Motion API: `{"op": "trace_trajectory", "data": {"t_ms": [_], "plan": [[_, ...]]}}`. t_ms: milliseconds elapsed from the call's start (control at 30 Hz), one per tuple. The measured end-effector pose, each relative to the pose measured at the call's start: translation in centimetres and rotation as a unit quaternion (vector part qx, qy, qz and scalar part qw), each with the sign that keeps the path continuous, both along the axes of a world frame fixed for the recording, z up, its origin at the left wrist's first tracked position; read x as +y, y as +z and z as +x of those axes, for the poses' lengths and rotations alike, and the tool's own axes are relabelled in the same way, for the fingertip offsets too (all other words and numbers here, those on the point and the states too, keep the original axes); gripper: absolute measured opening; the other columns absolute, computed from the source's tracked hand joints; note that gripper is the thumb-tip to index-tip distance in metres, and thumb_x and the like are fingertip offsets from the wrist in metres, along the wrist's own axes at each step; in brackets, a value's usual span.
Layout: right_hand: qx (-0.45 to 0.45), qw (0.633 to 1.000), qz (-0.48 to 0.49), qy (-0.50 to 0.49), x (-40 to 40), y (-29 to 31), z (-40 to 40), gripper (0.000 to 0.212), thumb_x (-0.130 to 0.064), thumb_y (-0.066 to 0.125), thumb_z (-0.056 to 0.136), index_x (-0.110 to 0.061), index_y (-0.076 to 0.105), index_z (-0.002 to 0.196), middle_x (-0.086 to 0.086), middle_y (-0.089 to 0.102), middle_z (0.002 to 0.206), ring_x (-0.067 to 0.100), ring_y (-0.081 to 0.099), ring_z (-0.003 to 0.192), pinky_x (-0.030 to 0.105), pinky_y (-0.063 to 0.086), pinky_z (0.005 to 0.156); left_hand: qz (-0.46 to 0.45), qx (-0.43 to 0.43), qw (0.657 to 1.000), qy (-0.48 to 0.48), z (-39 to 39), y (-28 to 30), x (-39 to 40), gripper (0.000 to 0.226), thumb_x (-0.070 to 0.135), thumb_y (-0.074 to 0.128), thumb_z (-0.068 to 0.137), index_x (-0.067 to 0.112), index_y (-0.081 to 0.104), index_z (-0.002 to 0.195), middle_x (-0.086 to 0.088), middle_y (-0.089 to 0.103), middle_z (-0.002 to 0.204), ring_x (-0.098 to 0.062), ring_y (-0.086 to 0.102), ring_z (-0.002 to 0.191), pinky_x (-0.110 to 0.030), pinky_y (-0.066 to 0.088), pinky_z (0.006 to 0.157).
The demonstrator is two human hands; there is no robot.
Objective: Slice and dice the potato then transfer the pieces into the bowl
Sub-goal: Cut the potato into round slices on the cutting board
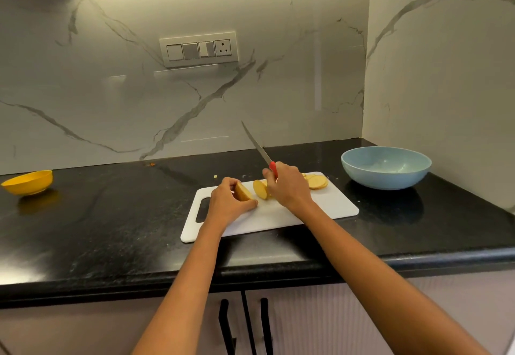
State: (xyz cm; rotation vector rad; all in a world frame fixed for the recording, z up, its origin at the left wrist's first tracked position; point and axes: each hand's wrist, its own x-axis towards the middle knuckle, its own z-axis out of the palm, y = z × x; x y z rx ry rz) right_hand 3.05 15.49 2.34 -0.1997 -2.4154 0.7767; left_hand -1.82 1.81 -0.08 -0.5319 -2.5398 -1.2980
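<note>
Left hand (230,198) grips potato (243,192) stub; right hand (287,184) holds knife (257,145) raised. Stub small, fingers near cut line, so risk of nick or slip.

Head-worn view, forward-down over the counter (111,229)

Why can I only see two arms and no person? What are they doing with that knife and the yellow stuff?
The camera sits on the person's head, looking down, so you see only their arms. The left hand holds a chunk of potato steady on the white cutting board. The right hand grips a red-handled knife, its blade lifted up. A cut slice stands between the hands, and more round slices lie at the board's far end. A blue bowl waits on the right, with no potato in it yet. A yellow bowl sits far left.
</note>
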Motion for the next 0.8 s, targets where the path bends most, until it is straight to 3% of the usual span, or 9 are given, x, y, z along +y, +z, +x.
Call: {"op": "trace_trajectory", "data": {"t_ms": [167,300,433,500,567,600,700,800], "plan": [[-0.084,0.993,0.083,0.017,0.1,-0.4,0.6,0.031,-0.031,0.059,0.091,-0.007,0.058,0.110,0.006,0.063,0.102,0.016,0.055,0.084,0.023,0.038,0.068,0.020,0.025,0.999,0.003,-0.1,0.1,0.1,0.062,0.022,0.084,0.066,0.014,0.050,0.117,-0.006,0.058,0.116,-0.017,0.055,0.100,-0.027,0.047,0.083],[-0.071,0.997,0.039,0.016,-0.1,-0.6,0.0,0.025,-0.024,0.061,0.089,-0.002,0.062,0.103,0.006,0.061,0.086,0.013,0.052,0.075,0.024,0.040,0.066,0.031,0.055,0.998,0.013,0.0,0.1,-0.1,0.057,0.028,0.085,0.063,0.017,0.056,0.111,-0.005,0.056,0.115,-0.016,0.052,0.100,-0.027,0.044,0.078],[-0.038,0.995,-0.091,-0.013,1.8,0.2,0.0,0.013,-0.013,0.061,0.082,-0.003,0.063,0.090,0.002,0.054,0.073,0.017,0.055,0.072,0.030,0.046,0.063,0.055,0.027,0.998,-0.018,0.2,0.1,-0.1,0.056,0.021,0.084,0.065,0.015,0.056,0.113,-0.006,0.058,0.115,-0.014,0.053,0.092,-0.023,0.042,0.074],[-0.030,0.973,-0.226,-0.027,3.4,0.6,0.2,0.009,-0.010,0.063,0.080,-0.005,0.056,0.084,0.002,0.049,0.069,0.016,0.052,0.066,0.031,0.048,0.058,0.059,0.004,0.997,-0.042,0.3,0.1,-0.2,0.057,0.018,0.083,0.067,0.015,0.054,0.116,-0.005,0.058,0.116,-0.017,0.055,0.096,-0.024,0.045,0.076],[-0.032,0.940,-0.338,-0.041,4.4,0.6,0.6,0.016,-0.009,0.063,0.081,-0.003,0.054,0.094,0.004,0.048,0.075,0.013,0.048,0.062,0.027,0.044,0.052,0.064,-0.017,0.996,-0.057,0.3,0.0,-0.2,0.057,0.016,0.082,0.068,0.016,0.053,0.118,-0.005,0.058,0.118,-0.020,0.057,0.102,-0.025,0.047,0.079],[-0.040,0.940,-0.334,-0.059,4.6,0.6,0.7,0.024,-0.009,0.063,0.083,-0.002,0.054,0.103,0.006,0.051,0.081,0.014,0.050,0.066,0.026,0.045,0.055,0.068,-0.028,0.995,-0.063,0.3,0.0,-0.2,0.058,0.015,0.082,0.069,0.016,0.052,0.119,-0.005,0.057,0.119,-0.021,0.057,0.103,-0.025,0.047,0.080],[-0.082,0.973,-0.170,-0.135,4.5,0.4,1.2,0.032,-0.011,0.059,0.088,-0.003,0.052,0.119,0.010,0.059,0.108,0.020,0.058,0.094,0.026,0.042,0.068,0.071,-0.055,0.993,-0.078,0.5,0.2,-0.2,0.059,0.011,0.079,0.071,0.015,0.049,0.122,-0.003,0.054,0.120,-0.020,0.055,0.105,-0.026,0.046,0.082],[-0.060,0.982,-0.106,-0.147,4.3,0.1,1.3,0.033,-0.019,0.058,0.092,-0.005,0.050,0.121,0.009,0.060,0.113,0.020,0.059,0.100,0.025,0.040,0.069,0.071,-0.070,0.990,-0.102,0.9,0.4,-0.2,0.061,0.007,0.079,0.071,0.016,0.047,0.123,0.000,0.050,0.118,-0.017,0.053,0.102,-0.025,0.044,0.081]]}}
